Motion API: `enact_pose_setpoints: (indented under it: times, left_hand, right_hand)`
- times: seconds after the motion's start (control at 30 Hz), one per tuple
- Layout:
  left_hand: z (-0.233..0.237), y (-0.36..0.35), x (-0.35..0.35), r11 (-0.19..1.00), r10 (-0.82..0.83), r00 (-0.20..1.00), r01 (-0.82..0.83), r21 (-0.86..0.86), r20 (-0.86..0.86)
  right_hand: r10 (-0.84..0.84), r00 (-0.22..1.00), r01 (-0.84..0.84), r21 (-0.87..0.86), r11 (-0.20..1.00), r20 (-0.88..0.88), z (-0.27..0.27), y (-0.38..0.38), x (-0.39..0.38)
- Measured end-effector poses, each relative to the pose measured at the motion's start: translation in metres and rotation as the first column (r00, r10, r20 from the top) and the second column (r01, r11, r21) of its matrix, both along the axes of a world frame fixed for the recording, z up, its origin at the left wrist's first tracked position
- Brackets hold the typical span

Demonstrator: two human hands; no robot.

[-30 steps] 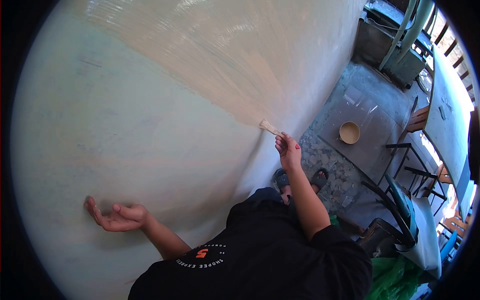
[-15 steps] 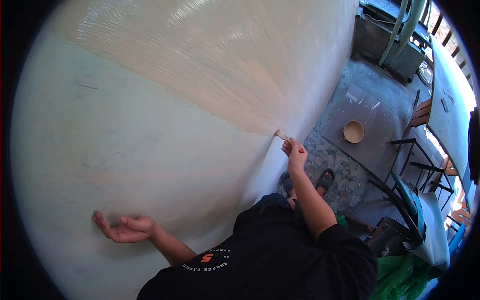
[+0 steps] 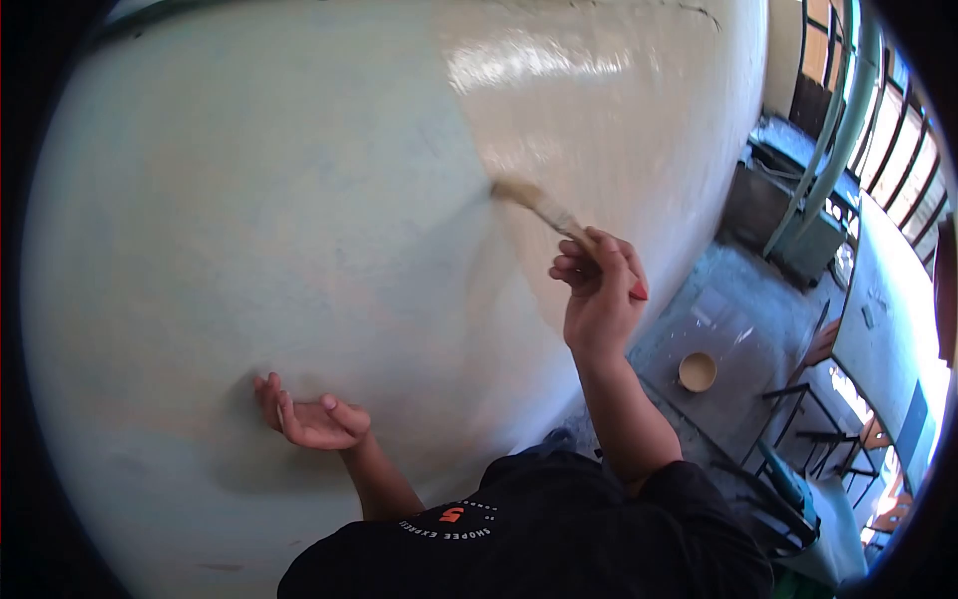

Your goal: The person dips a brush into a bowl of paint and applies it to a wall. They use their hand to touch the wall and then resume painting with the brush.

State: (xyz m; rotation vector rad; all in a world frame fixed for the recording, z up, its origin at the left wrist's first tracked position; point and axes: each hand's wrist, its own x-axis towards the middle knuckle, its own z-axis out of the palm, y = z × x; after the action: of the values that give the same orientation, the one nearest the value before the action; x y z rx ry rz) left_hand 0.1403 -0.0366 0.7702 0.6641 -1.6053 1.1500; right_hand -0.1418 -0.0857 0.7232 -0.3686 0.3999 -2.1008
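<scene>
My right hand (image 3: 604,290) is closed round the handle of a paintbrush (image 3: 555,213), whose red handle end shows below the palm. The bristles point up and left, right at the edge where glossy beige paint (image 3: 619,120) meets the pale green wall (image 3: 299,200). Lower on the left, my left hand (image 3: 314,414) is held close to the wall, palm up, fingers loosely curled and apart, with nothing in it.
A round container of beige paint (image 3: 698,372) stands on a flat sheet (image 3: 659,354) on the floor to the right. Beyond it are a pale tabletop (image 3: 878,309), dark metal frames (image 3: 798,419) and upright pipes (image 3: 848,120) beside a barred opening.
My right hand has raised the brush from low on the wall to higher up. My left hand has moved up and right. The view has tilted, showing more of the upper wall.
</scene>
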Motion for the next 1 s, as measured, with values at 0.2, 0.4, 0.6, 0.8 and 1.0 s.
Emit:
enact_pose_setpoints:
  times: [0.2,0.4,0.6,0.8,1.0]
  left_hand:
    - [-0.007,0.004,0.001,0.999,-0.044,0.998,0.044,0.004,-0.047]
    - [-0.008,0.004,0.001,1.000,-0.015,0.996,0.014,-0.014,-0.091]
    - [-0.011,0.002,0.002,1.000,-0.014,0.993,0.011,-0.027,-0.119]
    - [-0.011,0.003,0.002,0.999,-0.045,0.992,0.043,-0.019,-0.119]
    - [-0.013,0.002,0.004,0.989,-0.145,0.983,0.141,-0.042,-0.113]
  right_hand:
    - [0.025,0.995,-0.018,0.072,0.997,-0.091,-0.043,0.003,0.014]
    - [0.116,0.971,0.001,0.490,0.872,-0.209,-0.212,0.028,0.018]
    - [0.143,0.981,-0.019,0.672,0.740,-0.129,-0.282,0.047,0.008]
    - [0.055,0.988,0.001,0.357,0.934,-0.147,-0.123,0.005,0.008]
    - [-0.048,0.991,0.042,-0.048,0.998,-0.129,0.035,-0.013,-0.007]
